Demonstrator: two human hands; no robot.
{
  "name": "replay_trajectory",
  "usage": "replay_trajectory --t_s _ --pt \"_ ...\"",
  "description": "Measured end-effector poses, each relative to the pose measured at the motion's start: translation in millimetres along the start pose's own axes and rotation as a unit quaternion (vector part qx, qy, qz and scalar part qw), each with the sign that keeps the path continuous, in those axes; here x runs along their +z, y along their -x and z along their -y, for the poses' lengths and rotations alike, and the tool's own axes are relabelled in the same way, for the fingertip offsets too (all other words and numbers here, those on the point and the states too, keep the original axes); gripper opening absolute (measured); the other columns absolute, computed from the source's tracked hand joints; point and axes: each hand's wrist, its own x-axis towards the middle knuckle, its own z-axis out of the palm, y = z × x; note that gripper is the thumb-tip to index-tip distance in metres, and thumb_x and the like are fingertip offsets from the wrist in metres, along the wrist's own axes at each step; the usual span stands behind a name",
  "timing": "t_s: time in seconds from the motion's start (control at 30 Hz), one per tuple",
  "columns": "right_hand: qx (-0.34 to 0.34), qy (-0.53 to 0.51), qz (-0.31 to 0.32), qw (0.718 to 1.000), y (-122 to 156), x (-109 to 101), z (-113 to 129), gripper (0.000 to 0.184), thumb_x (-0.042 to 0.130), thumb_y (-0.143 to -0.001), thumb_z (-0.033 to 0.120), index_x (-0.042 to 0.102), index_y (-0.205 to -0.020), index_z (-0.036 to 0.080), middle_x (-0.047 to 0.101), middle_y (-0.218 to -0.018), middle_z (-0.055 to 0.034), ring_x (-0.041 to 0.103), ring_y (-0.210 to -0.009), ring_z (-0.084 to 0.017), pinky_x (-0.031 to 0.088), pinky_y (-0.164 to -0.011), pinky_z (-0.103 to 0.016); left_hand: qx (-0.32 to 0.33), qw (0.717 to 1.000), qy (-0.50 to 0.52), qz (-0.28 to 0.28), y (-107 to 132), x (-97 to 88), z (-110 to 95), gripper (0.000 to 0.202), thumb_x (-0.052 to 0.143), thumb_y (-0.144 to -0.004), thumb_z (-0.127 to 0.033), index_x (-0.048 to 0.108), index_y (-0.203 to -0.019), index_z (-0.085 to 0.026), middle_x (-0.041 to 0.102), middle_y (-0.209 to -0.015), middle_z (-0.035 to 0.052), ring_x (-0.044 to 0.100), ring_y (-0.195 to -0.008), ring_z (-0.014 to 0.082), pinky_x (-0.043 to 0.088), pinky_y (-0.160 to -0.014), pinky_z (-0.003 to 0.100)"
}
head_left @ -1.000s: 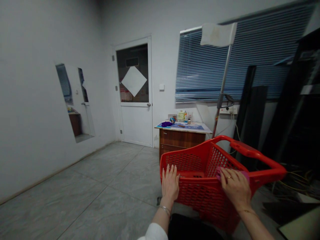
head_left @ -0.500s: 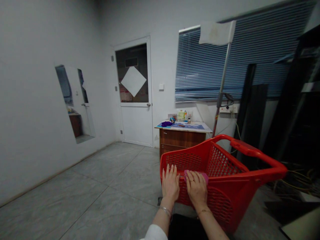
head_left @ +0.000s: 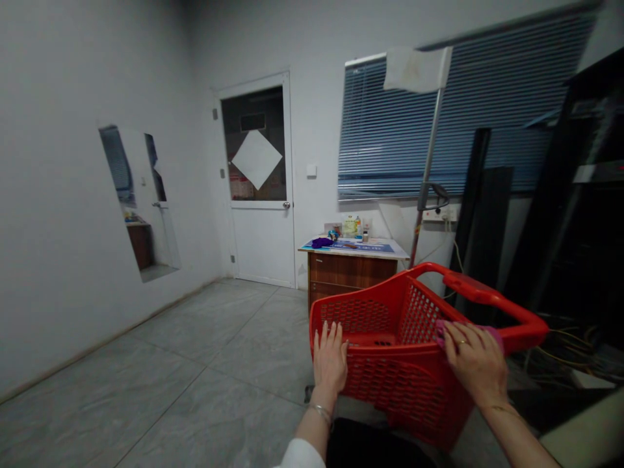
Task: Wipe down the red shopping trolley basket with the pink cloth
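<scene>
A red plastic shopping cart with perforated sides stands in front of me. My left hand lies on its near rim toward the left end, fingers stretched out and holding nothing. Farther right along the same rim, my right hand presses a pink cloth against the cart, close to where the handle joins. Most of the cloth is hidden beneath the fingers, which curl over it. Part of the inside of the cart shows between my two hands.
Behind the cart stands a wooden drawer cabinet with a purple cloth and small bottles on top. A pole with a white flag rises beside it. Dark panels lean at right; a white door and mirror are left.
My right hand has slid the pink cloth to the right along the near rim, toward the handle end. My left hand stays on the rim.
</scene>
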Motion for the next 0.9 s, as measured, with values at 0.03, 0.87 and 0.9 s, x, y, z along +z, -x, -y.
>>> replay_trajectory --t_s 0.03,0.87,0.9 --pt "0.008 0.004 -0.009 1.0 0.0 0.1 -2.9 0.028 0.054 -0.087 0.028 0.068 -0.108 0.018 0.068 -0.104 -0.0094 0.058 -0.102 -0.023 0.039 -0.101 -0.042 -0.001 1.0 0.001 -0.001 0.1 1.0 -0.2 0.045 0.035 -0.1 -0.029 0.043 -0.144 -0.022 0.043 -0.15 0.0016 0.028 -0.144 0.0229 0.028 -0.117 0.049" --pt "-0.016 -0.065 0.032 0.997 -0.4 4.3 81.5 0.024 0.053 -0.089 0.025 0.068 -0.107 0.018 0.069 -0.098 -0.0073 0.057 -0.093 -0.019 0.04 -0.095 -0.037 -0.001 1.0 -0.007 0.003 -2.0 -1.2 3.1 0.044 0.037 -0.1 -0.029 0.043 -0.143 -0.021 0.045 -0.149 0.0023 0.029 -0.143 0.023 0.031 -0.116 0.048" --pt "-0.015 -0.045 0.026 0.999 -2.7 2.1 62.0 0.023 0.054 -0.088 0.025 0.068 -0.105 0.018 0.069 -0.097 -0.0073 0.057 -0.092 -0.019 0.04 -0.095 -0.037 -0.001 1.0 -0.005 0.002 -1.9 -1.1 3.1 0.044 0.037 -0.101 -0.029 0.044 -0.143 -0.022 0.045 -0.148 0.0022 0.029 -0.143 0.0232 0.031 -0.116 0.048"
